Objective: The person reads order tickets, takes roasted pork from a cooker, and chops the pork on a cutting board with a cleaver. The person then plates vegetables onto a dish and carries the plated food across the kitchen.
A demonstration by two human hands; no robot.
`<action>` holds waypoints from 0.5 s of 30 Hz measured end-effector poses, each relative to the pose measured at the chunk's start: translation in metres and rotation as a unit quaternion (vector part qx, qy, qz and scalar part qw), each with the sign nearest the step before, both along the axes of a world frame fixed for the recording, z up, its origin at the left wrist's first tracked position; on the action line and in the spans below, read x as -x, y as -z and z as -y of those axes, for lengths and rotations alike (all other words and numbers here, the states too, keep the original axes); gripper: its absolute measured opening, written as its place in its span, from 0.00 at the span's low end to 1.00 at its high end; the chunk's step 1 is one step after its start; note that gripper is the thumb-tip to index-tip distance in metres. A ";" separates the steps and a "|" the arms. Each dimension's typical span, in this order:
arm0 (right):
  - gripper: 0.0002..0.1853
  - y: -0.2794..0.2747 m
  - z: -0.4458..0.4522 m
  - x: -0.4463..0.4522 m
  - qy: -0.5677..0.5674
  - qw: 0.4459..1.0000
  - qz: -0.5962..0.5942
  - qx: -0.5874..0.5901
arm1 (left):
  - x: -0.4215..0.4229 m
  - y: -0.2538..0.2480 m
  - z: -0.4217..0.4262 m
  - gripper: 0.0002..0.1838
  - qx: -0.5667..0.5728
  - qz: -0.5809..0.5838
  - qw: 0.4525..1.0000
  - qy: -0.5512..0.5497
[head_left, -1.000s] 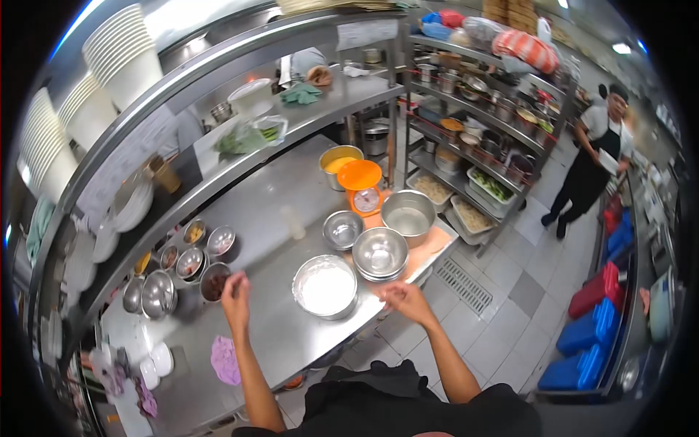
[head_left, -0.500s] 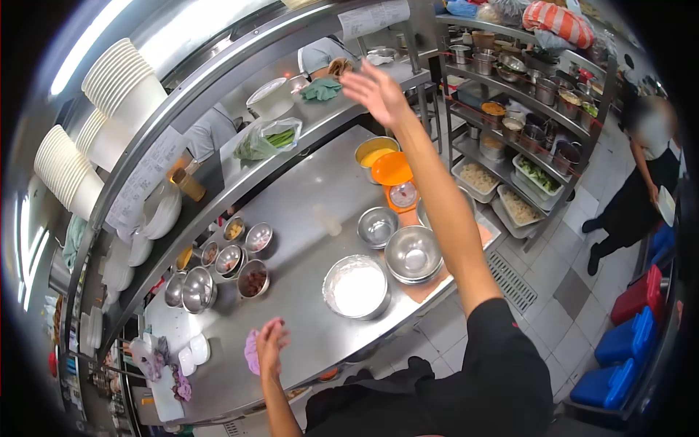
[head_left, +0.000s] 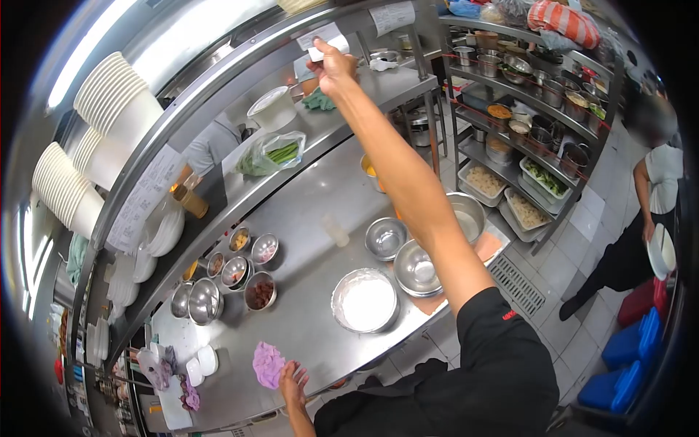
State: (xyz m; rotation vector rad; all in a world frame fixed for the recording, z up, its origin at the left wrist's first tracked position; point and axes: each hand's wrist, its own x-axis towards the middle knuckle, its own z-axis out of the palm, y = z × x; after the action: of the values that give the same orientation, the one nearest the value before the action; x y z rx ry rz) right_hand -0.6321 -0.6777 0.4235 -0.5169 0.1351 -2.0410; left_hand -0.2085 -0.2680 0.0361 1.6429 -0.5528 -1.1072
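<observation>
My right hand is raised to the shelf rail at the top, thumb and fingers closed on a white paper slip. Whether the slip also touches the rail, I cannot tell. Low over the counter's near edge, my left hand has its fingers apart and holds nothing. Just left of it lies a crumpled purple cloth or plastic. A metal bowl of white powder sits on the steel counter, with a steel bowl partly behind my right forearm.
Small metal bowls of ingredients cluster at the counter's left. On the shelf above are a bag of green vegetables and a white tub. Another paper hangs from the rail. A person holding a white plate stands right, beside a stocked rack.
My right hand has moved left along the rail, from open to closed on a paper slip. My left hand has shifted down and right of the purple item. The person has moved nearer.
</observation>
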 end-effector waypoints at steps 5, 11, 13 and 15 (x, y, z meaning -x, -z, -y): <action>0.12 0.028 -0.028 -0.023 -0.023 0.998 -0.052 0.026 | 0.032 -0.009 0.023 0.16 0.013 0.006 0.998 0.060; 0.12 0.014 -0.031 -0.076 -0.048 0.997 -0.060 0.033 | 0.069 -0.030 0.050 0.14 0.054 0.010 0.991 0.119; 0.12 0.011 -0.027 -0.076 -0.040 0.996 -0.082 0.014 | 0.073 -0.043 0.051 0.13 0.068 0.005 0.989 0.133; 0.15 0.017 -0.030 -0.070 -0.021 0.991 -0.133 0.023 | 0.070 -0.055 0.050 0.13 0.080 0.006 0.987 0.139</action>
State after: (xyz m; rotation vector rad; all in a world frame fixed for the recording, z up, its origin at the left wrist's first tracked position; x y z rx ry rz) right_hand -0.5624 -0.6480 0.4063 -0.8130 0.2340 -1.9306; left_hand -0.2781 -0.3176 0.0914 1.4631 -0.8769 -1.2198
